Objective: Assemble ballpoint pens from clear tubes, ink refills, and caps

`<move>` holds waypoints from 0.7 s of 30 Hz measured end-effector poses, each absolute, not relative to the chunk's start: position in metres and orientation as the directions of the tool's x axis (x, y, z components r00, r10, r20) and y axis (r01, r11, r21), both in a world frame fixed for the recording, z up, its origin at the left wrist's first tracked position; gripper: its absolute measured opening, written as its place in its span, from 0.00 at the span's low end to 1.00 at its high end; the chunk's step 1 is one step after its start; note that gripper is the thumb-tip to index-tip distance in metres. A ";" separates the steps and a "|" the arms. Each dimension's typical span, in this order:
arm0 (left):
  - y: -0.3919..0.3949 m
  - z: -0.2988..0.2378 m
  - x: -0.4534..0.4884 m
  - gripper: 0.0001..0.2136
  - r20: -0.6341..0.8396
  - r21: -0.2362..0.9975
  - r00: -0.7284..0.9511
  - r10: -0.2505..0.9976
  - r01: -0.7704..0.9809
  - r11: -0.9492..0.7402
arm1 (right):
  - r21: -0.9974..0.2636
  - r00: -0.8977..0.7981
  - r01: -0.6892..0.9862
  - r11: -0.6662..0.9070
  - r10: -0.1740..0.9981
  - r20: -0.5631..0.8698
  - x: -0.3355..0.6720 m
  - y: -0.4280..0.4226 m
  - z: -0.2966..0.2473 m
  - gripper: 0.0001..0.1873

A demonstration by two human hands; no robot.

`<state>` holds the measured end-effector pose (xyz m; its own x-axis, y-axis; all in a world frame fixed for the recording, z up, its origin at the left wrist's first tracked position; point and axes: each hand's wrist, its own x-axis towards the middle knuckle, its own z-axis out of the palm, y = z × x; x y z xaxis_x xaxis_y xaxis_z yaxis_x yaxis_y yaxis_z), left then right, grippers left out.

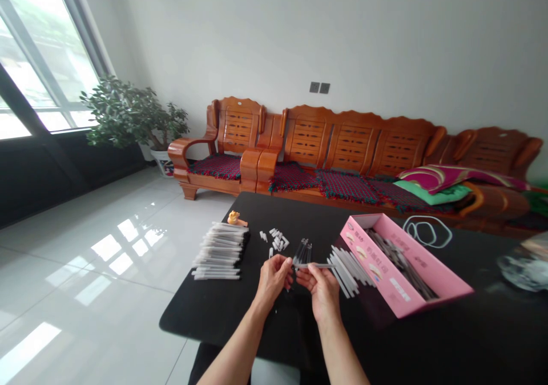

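My left hand (274,276) and my right hand (320,285) meet over the black table (222,311), both closed in a pinch. The right hand grips a thin clear tube (319,266) lying crosswise. The left hand's fingers pinch at its left end; what they hold is too small to name. Just beyond them lies a small bunch of dark thin sticks (302,252). A loose pile of clear tubes (349,268) lies right of my right hand. Small white caps (277,240) are scattered ahead.
A neat stack of white tubes (220,251) lies at the table's left, with a small orange object (235,218) behind it. An open pink box (402,265) holds dark sticks. A white loop (428,231) and clear plastic (524,265) lie at right. A wooden sofa (342,145) stands behind.
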<state>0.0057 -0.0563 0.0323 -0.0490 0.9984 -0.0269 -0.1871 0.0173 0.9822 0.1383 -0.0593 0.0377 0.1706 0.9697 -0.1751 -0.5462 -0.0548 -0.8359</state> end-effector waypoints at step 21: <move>-0.053 0.024 0.003 0.23 -0.086 0.995 -0.023 0.996 -0.055 0.085 | -0.838 0.165 -0.541 -0.077 0.967 -0.195 0.137 -0.059 0.035 0.19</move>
<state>0.0034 -0.0534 0.0243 -0.0228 0.9960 -0.0861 -0.0546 0.0848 0.9949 0.1368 -0.0588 0.0347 0.1649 0.9667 -0.1955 -0.5409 -0.0771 -0.8375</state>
